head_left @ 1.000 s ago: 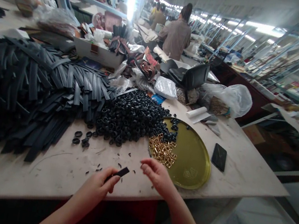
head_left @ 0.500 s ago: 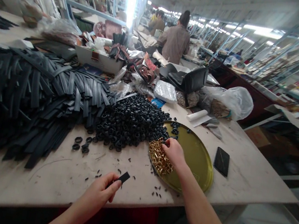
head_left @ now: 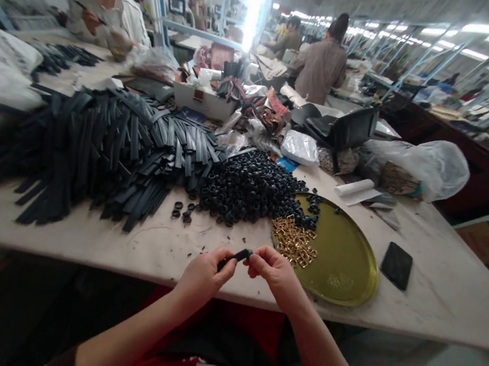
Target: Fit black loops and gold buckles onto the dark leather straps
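1. Left hand [head_left: 204,275], forearm stretched forward, pinches a narrow black strip [head_left: 239,256] above the table [head_left: 451,289].
2. Right hand [head_left: 275,272] curls at its tip; whether gripping, I cannot tell.
3. Golden buckles [head_left: 293,241] lie on round tray [head_left: 348,250].

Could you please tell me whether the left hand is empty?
No, the left hand grips a short black strip between thumb and fingers.

No legible lettering or numbers

The left hand [head_left: 205,271] pinches a black strip [head_left: 239,256], its tip at the right hand [head_left: 275,273]. Gold-coloured metal pieces [head_left: 294,241] lie on the round tray [head_left: 345,256] beside heaped black loops [head_left: 243,192]
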The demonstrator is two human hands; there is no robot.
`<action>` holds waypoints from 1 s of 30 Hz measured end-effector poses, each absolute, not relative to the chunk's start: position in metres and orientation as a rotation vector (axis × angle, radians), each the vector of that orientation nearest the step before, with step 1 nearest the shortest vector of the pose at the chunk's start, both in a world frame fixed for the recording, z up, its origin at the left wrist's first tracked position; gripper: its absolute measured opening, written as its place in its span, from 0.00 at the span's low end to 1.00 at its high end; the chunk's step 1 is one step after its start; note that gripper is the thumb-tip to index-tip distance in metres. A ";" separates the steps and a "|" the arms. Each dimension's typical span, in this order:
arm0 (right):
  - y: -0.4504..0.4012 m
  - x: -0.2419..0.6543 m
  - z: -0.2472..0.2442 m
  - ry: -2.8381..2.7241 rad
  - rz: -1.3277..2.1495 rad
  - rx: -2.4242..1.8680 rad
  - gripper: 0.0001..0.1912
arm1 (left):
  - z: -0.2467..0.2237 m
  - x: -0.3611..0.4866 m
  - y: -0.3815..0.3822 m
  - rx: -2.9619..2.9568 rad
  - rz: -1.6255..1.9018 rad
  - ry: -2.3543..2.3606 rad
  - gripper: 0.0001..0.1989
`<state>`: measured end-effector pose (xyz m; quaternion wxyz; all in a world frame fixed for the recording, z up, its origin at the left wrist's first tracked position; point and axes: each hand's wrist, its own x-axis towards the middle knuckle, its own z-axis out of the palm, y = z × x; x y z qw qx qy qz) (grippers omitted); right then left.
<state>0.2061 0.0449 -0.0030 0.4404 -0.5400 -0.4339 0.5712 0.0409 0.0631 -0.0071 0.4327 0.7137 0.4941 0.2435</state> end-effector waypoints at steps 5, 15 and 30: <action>0.039 0.200 -0.014 -1.078 1.351 -1.299 0.12 | -0.009 0.032 0.062 1.589 0.452 1.083 0.14; 0.039 0.190 -0.014 -1.030 1.491 -1.325 0.12 | -0.012 0.028 0.066 1.481 0.510 0.950 0.15; 0.038 0.182 -0.043 -0.475 2.023 -0.970 0.13 | -0.020 0.025 0.079 1.686 0.393 1.280 0.13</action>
